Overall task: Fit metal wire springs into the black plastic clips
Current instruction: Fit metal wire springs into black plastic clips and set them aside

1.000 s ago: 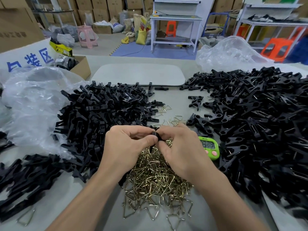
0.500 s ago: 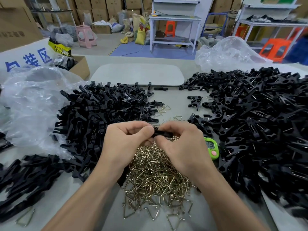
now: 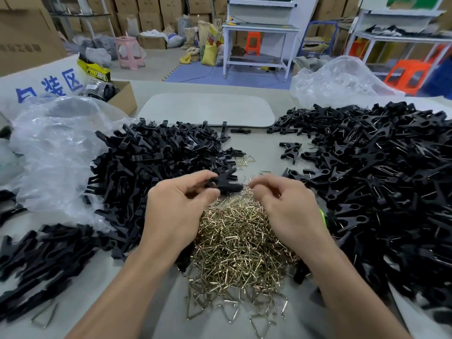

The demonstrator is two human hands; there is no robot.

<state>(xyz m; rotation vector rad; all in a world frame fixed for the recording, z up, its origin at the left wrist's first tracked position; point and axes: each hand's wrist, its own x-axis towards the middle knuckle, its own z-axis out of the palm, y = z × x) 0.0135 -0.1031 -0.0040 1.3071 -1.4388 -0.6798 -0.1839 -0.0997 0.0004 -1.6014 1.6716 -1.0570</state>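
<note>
While both hands hovered over the heap of brass-coloured wire springs (image 3: 239, 250) at the middle of the table (image 3: 259, 152), only the left hand (image 3: 178, 211) plainly held anything. Its thumb and curled fingers pinched one black clip (image 3: 226, 184) by its near end, so that the clip stuck out to the right with its forked prongs pointing up and away, lifted clear of the springs below. The right hand (image 3: 286, 206) sat just beside it, apart from the left hand, with the fingers curled in and the thumb and forefinger tips drawn close together right at the clip's free end. Whether a spring lay between those tips could not be told – the spot was too small and blurred.

Loose black clips lay in a left pile (image 3: 151, 162) beyond the left hand, partly resting on a crumpled clear plastic bag (image 3: 53, 152), and a far larger right pile (image 3: 379, 179) spread across the right side of the table. A sliver of a green timer (image 3: 322, 216) showed just past the right wrist, at the edge of that pile. A pale rounded board (image 3: 208, 110) lay flat at the far side, between the two piles – behind it stood a second plastic bag (image 3: 337, 81)
</note>
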